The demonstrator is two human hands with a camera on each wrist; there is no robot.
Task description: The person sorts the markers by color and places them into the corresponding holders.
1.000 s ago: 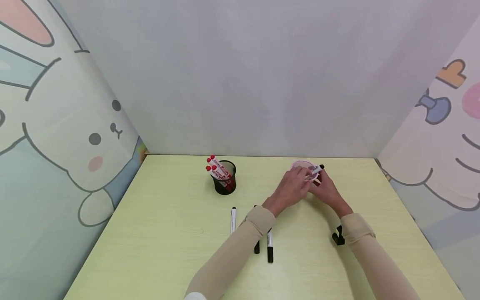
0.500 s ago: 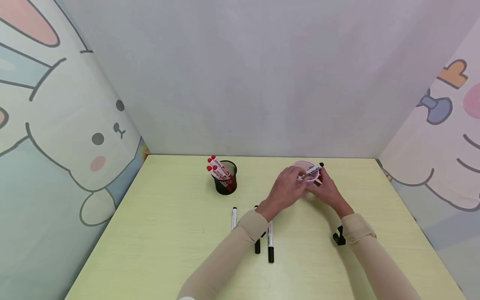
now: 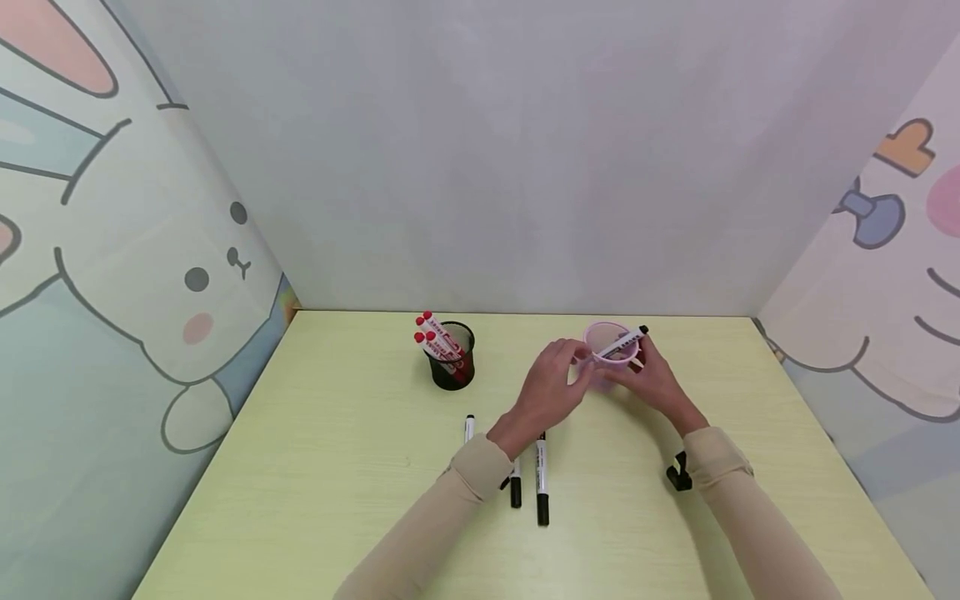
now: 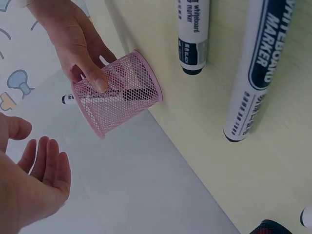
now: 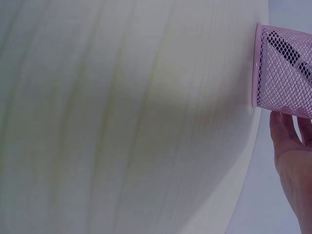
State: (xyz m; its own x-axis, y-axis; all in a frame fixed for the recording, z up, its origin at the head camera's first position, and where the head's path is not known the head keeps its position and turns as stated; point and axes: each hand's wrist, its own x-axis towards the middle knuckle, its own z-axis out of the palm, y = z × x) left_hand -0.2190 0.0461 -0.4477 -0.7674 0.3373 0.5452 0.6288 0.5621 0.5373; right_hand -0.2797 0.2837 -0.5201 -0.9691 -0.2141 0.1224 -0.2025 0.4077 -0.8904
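A pink mesh pen cup [image 4: 114, 113] stands upright at the back right of the table. My right hand [image 3: 654, 385] holds its side, the thumb against the mesh in the left wrist view. One black-capped whiteboard marker [image 3: 622, 342] leans inside the cup, its cap end above the rim. Just left of the cup is my left hand [image 3: 546, 387], with bent, spread fingers and nothing between them; the left wrist view shows it apart from the cup. Several more whiteboard markers [image 3: 542, 479] lie on the table, partly hidden by the left forearm.
A black mesh pen cup [image 3: 461, 375] holding several red-capped markers [image 3: 444, 343] stands at the back, left of centre. Near the right sleeve sits a small black object [image 3: 678, 472] of unclear kind. Printed wall panels border the table [image 3: 300, 467] at the back and sides.
My left hand has let go of the marker and drawn back left, toward me. The marker now leans in the pink cup. My right hand has stayed at the cup.
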